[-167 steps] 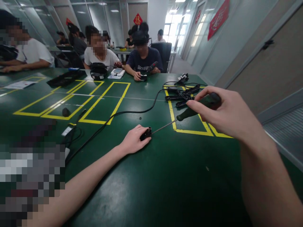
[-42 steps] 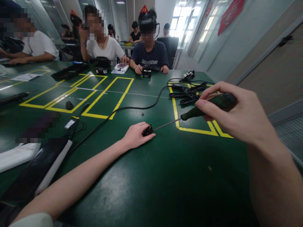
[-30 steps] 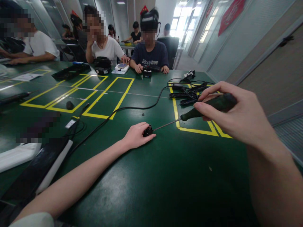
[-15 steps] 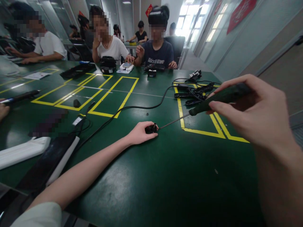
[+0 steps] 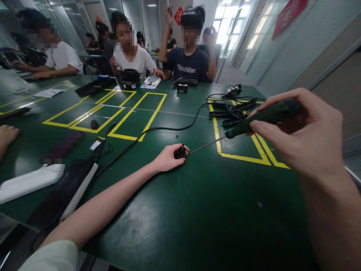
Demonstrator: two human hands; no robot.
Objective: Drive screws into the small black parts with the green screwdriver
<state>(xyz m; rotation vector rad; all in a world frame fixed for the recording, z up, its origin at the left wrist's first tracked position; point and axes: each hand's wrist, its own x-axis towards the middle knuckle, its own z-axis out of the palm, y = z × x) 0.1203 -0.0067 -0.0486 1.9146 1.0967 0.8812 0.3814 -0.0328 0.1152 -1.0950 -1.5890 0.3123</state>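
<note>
At middle of bench [image 5: 214, 218], small black part [image 5: 179, 153] pinched in my left hand [image 5: 167, 158]; at part's three o'clock, my right hand [image 5: 311, 131] grips screwdriver [image 5: 239, 129], tip at part, contact unclear. Step seems screwdriver work; next move calls for steady pinch, tip in line. Bench green, yellow tape [image 5: 245, 159], cable [image 5: 163, 128] at ten; people [image 5: 186, 62] at twelve; red sign [image 5: 289, 19] beyond one.

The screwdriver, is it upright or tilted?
Tilted. The right hand holds the screwdriver by its green handle, and the thin shaft slopes down toward the black part in the left hand. Whether they touch is unclear.
</note>
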